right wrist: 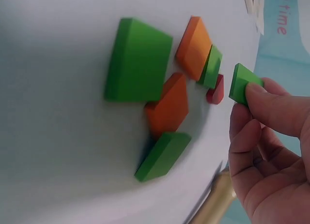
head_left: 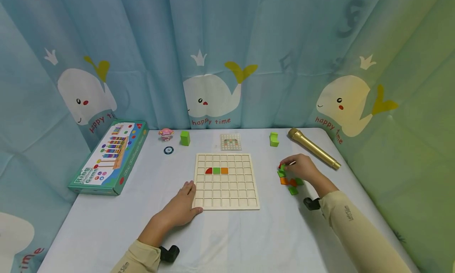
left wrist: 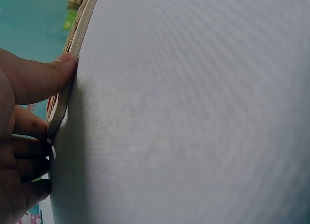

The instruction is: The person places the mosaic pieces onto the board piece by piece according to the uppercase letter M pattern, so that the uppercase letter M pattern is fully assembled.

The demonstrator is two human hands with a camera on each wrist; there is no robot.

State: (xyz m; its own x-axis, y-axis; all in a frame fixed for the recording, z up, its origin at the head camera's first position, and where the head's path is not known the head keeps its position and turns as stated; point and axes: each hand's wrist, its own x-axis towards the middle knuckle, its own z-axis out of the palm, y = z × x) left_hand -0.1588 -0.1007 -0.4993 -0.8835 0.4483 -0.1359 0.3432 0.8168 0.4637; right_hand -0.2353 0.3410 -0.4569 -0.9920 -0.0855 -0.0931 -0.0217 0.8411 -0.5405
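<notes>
A pale wooden grid board [head_left: 227, 190] lies mid-table. In its third row sit a red quarter-round tile [head_left: 209, 171], a green square tile [head_left: 216, 170] and an orange square tile [head_left: 224, 170], side by side. My left hand [head_left: 182, 207] rests at the board's near left corner, fingers extended along the side. In the left wrist view its thumb [left wrist: 46, 79] touches the board's edge. My right hand [right wrist: 276, 141] pinches a green square tile [right wrist: 240, 84] between thumb and fingers, above loose green, orange and red tiles, including an orange one [right wrist: 193, 47].
Behind the board lies a small pattern card [head_left: 230, 142]. Green blocks [head_left: 185, 138] [head_left: 273, 139], a pink figurine [head_left: 166, 134] and a round disc [head_left: 168, 150] stand along the back. A boxed game [head_left: 110, 158] is left; a gold microphone [head_left: 314, 148] lies right.
</notes>
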